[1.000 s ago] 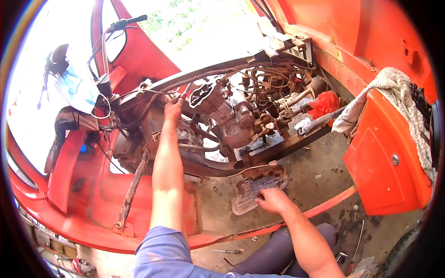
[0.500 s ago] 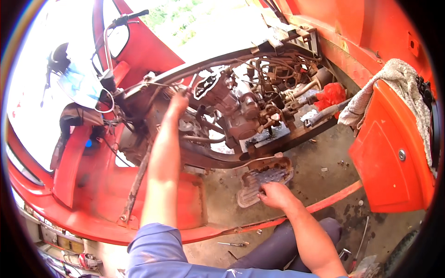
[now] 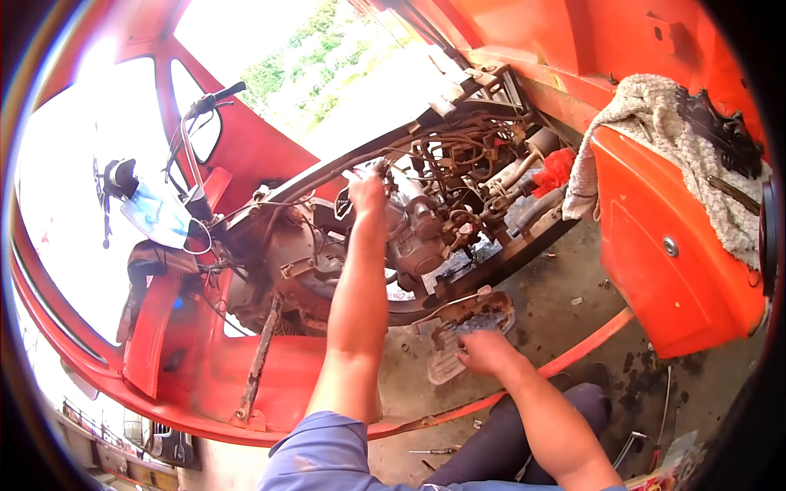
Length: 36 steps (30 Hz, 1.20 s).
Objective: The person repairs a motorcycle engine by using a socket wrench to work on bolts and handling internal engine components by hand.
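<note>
My left hand [image 3: 366, 194] reaches far out to the top of a greasy engine [image 3: 417, 233] in a dark vehicle frame. Its fingers are closed beside the engine's open, pale-rimmed top face; a small light piece shows by the fingertips, too unclear to name. My right hand [image 3: 490, 353] is low over a shallow, ribbed metal pan [image 3: 446, 367] on the floor, which looks wet and dirty inside. The fingers there are curled downward at the pan's near side, and what they pinch, if anything, is hidden.
An orange-red panel [image 3: 655, 237] at the right carries a grey towel [image 3: 630, 106] and a dark part [image 3: 720, 131]. A red plastic bag [image 3: 555, 172] sits behind the engine. Handlebars [image 3: 209, 100] and a blue mask [image 3: 160, 214] are at left. A screwdriver [image 3: 434, 451] lies near my leg.
My left hand has moved right along the frame to the engine's top. The view has shifted a little. My right hand stays at the pan, slightly lower against it.
</note>
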Tool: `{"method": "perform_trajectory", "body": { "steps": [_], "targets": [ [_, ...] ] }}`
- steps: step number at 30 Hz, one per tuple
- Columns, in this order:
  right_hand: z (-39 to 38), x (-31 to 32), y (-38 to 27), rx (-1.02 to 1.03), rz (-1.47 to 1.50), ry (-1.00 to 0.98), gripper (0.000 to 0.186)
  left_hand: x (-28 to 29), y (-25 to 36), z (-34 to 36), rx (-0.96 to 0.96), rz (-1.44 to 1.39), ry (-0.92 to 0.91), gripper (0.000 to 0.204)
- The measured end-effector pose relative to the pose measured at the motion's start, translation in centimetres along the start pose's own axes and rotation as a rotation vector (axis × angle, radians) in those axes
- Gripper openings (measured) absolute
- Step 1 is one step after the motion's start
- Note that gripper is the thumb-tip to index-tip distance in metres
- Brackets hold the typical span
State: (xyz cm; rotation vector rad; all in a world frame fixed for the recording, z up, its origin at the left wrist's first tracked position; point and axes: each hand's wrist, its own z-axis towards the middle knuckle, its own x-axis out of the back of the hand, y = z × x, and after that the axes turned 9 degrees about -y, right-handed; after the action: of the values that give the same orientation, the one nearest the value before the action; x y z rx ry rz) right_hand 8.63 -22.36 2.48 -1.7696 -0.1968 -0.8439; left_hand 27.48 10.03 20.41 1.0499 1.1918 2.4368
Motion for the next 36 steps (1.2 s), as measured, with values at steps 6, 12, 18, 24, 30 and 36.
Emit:
{"method": "perform_trajectory", "body": {
  "steps": [6,12,18,24,30,36],
  "targets": [
    [-1.0,1.4,-1.4,0.03,0.03,0.005,0.032,13.1,-5.9,0.5,0.003,0.06,-0.258,0.028],
    [-0.6,0.7,-2.1,0.074,0.041,-0.026,0.033,13.7,-7.9,1.7,0.113,0.331,-0.097,0.044],
    [0.4,-1.5,-1.6,0.096,0.07,-0.043,0.031,-1.4,-2.0,2.4,-0.069,-0.056,-0.085,0.023],
    [-0.2,1.1,2.3,-0.078,0.031,0.04,0.033,1.7,2.7,-2.9,0.228,-0.336,-0.176,0.021],
    [0.9,-1.4,-1.1,0.049,0.035,-0.097,0.035,17.6,-9.2,2.0,0.245,0.018,-0.049,0.03],
    [1.4,-2.1,0.1,0.007,0.089,-0.11,0.036,1.4,0.2,0.2,0.164,-0.317,-0.3,0.031]
  ]
}}
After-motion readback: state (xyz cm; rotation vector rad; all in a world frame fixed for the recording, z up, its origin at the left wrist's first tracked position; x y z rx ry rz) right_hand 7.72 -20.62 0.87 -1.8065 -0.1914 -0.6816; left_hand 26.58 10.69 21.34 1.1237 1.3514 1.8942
